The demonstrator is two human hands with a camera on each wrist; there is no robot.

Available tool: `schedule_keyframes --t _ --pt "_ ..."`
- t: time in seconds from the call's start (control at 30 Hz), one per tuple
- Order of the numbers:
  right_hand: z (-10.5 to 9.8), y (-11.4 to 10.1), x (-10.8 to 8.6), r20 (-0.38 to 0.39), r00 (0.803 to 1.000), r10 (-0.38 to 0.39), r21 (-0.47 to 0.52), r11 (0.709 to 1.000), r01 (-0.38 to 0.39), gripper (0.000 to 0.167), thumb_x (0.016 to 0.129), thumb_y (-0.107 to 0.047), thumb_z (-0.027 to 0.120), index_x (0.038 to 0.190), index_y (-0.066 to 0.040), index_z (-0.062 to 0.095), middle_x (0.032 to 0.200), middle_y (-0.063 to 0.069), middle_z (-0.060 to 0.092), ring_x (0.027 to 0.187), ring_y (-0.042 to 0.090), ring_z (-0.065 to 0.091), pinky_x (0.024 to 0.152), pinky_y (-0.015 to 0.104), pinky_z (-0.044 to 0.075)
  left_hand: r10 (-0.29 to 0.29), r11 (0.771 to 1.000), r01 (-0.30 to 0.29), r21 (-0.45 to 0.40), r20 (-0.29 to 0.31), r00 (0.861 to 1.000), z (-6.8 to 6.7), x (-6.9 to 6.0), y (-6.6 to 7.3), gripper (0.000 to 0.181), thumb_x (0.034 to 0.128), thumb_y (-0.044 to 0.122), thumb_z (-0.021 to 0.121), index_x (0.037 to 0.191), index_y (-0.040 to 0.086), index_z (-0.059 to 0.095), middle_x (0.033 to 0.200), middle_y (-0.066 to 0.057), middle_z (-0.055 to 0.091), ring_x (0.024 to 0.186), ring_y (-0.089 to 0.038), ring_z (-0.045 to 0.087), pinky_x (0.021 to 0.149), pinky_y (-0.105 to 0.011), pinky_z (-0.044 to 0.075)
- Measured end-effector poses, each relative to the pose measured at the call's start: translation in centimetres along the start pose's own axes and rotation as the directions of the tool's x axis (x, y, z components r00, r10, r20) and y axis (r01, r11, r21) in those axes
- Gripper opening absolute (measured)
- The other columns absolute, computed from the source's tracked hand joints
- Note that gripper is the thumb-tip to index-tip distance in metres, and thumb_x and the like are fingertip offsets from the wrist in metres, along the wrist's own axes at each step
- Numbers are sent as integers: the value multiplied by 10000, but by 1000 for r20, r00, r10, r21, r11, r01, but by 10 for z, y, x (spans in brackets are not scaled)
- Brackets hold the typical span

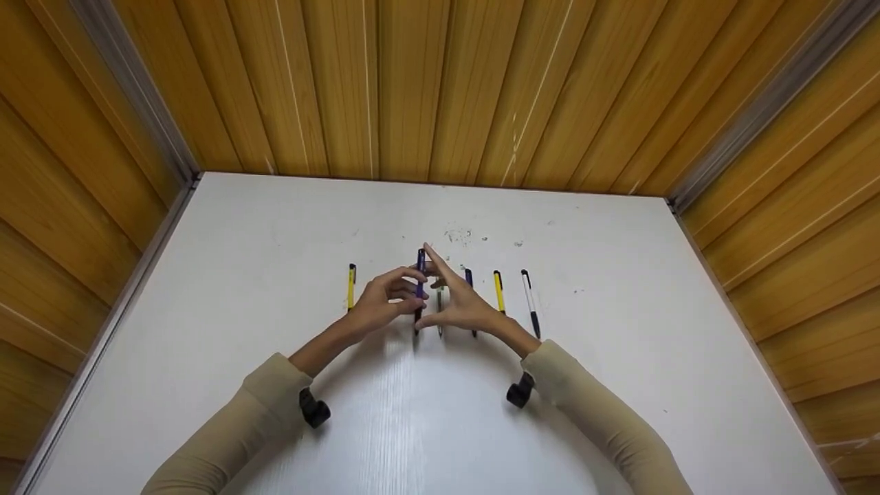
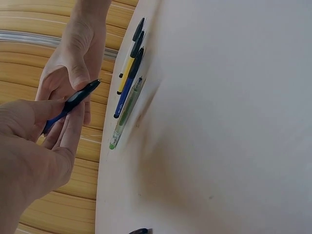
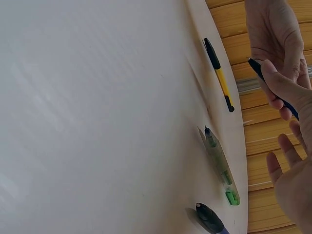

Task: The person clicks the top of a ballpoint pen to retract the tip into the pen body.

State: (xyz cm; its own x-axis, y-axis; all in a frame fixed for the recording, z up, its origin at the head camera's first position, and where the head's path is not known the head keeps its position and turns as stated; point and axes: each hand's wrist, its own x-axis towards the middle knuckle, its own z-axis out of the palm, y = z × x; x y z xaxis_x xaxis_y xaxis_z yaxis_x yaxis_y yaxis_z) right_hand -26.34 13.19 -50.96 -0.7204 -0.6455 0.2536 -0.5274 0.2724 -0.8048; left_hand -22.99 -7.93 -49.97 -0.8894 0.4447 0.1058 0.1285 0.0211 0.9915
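My left hand [image 1: 386,300] pinches a blue pen [image 1: 420,278] with a black grip between thumb and fingers, its tip pointing toward me. My right hand [image 1: 462,304] arches on the pen's other side, fingers spread. Its thumb touches the pen near the black grip, and its straight forefinger reaches to the far end. In the right wrist view the right thumb [image 3: 278,83] overlies the pen close to its tip. Right beneath the hands lies a clear green pen [image 2: 122,119], partly hidden in the head view. Beside it is another blue pen [image 2: 127,92].
Further right on the white table [image 1: 385,433] lie a yellow pen [image 1: 499,290] and a white pen [image 1: 530,299] with a black grip. Another yellow pen [image 1: 351,285] lies left of the left hand. Wood-panelled walls [image 1: 405,89] enclose the table's back and sides.
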Motion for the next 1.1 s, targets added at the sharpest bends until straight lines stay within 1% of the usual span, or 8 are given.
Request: schedule_keyframes --t 0.17,0.27,0.43,0.63,0.8,0.9,1.03,1.1 --pt "-1 0 -2 18 1000 15 13 1000 -16 1366 685 -195 963 1653 -128 0 1526 135 461 1306 272 546 1010 407 573 -4 1000 4 -4 -4 1000 1 -1 0 397 937 -56 666 1319 -58 557 1163 -392 642 948 -144 710 877 -323 632" --pt "-1 0 -2 23 1000 12 11 1000 -13 1352 695 -191 958 1656 -145 8 1544 142 435 1295 276 549 996 394 577 0 1000 0 -13 -5 1000 2 -1 -1 392 930 -70 670 1307 -55 562 1158 -392 641 946 -138 710 882 -330 635" --pt "0 1 -2 2 1000 -2 -3 1000 2 1337 679 -177 965 1655 -124 52 1560 177 392 1320 273 483 1011 458 562 16 1000 -16 -17 -4 1000 2 0 -2 385 928 -80 665 1301 -45 573 1149 -398 641 959 -177 713 898 -334 632" --pt "-1 1 -1 -34 999 -22 -38 999 21 1356 622 -150 986 1645 -77 100 1470 172 461 1225 287 490 957 585 517 18 1000 -18 -26 0 1000 1 2 -2 406 935 -81 649 1324 -92 537 1159 -414 625 972 -206 721 910 -352 630" --pt "-1 -1 -1 -31 999 -8 -79 997 5 1348 647 -204 980 1647 -86 84 1495 160 452 1214 247 494 966 556 508 20 1000 -20 -13 -3 1000 0 3 -2 402 931 -79 656 1319 -76 553 1161 -402 636 967 -205 725 904 -339 631" --pt "-1 -2 -2 -25 1000 0 -96 995 -2 1337 669 -248 971 1650 -101 75 1529 159 427 1205 261 511 1038 532 485 24 1000 -24 0 -4 1000 0 3 -2 393 933 -68 662 1315 -60 568 1160 -399 642 988 -256 730 902 -332 630" --pt "-1 -1 -1 -25 1000 -4 -91 996 2 1325 680 -257 965 1646 -77 76 1560 160 403 1201 279 538 1031 526 504 24 1000 -24 4 -11 1000 -1 3 -2 377 935 -62 665 1303 -44 583 1163 -388 651 1013 -312 729 903 -334 630" --pt "-1 -1 -1 -27 1000 -10 -80 997 7 1322 678 -232 966 1641 -53 78 1563 175 396 1196 281 553 1003 530 527 24 1000 -24 7 -16 1000 -1 4 -2 371 933 -61 669 1294 -40 590 1161 -381 656 1006 -304 729 901 -333 631"
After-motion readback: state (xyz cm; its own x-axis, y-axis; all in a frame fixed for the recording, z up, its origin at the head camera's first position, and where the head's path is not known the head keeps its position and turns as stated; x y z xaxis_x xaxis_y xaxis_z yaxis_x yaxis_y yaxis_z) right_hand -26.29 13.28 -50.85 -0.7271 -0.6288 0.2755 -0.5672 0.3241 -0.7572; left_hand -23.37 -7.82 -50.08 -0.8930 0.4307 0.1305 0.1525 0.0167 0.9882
